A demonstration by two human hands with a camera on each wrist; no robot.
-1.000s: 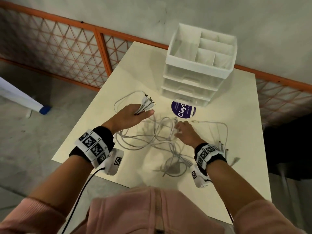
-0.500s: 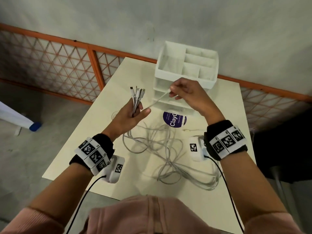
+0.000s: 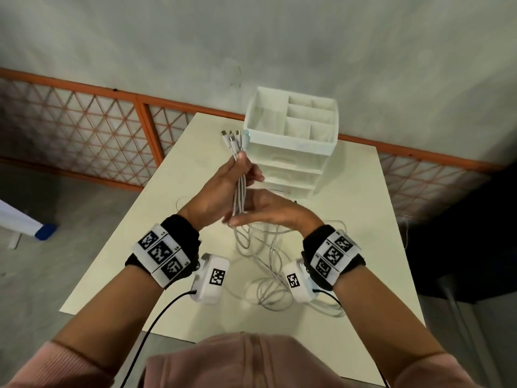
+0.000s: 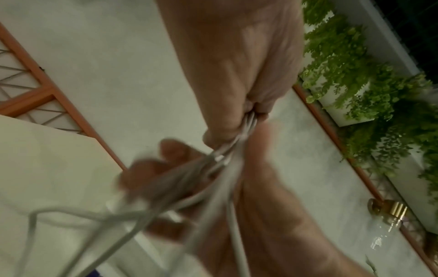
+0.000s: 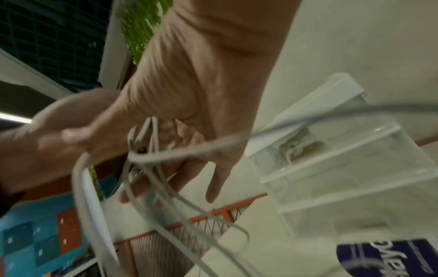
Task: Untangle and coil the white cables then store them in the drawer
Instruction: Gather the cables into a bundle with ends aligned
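My left hand is raised above the table and grips a bundle of white cables upright, their plug ends fanned out above the fist. My right hand lies just below it, fingers straight and pointing left, with the hanging strands running across its palm. The rest of the white cables trails down into a loose tangle on the table. The white drawer unit stands behind the hands with its drawers closed. The left wrist view shows the cables leaving the left fist, blurred.
The cream table carries the drawer unit at its far edge, with a purple label lying in front of it. An orange mesh fence and a grey wall stand behind. Something pale shows inside the clear top drawer.
My left hand has lifted the bundle higher. My right hand has dropped from in front of the drawer unit to just under the left hand, against the hanging strands.
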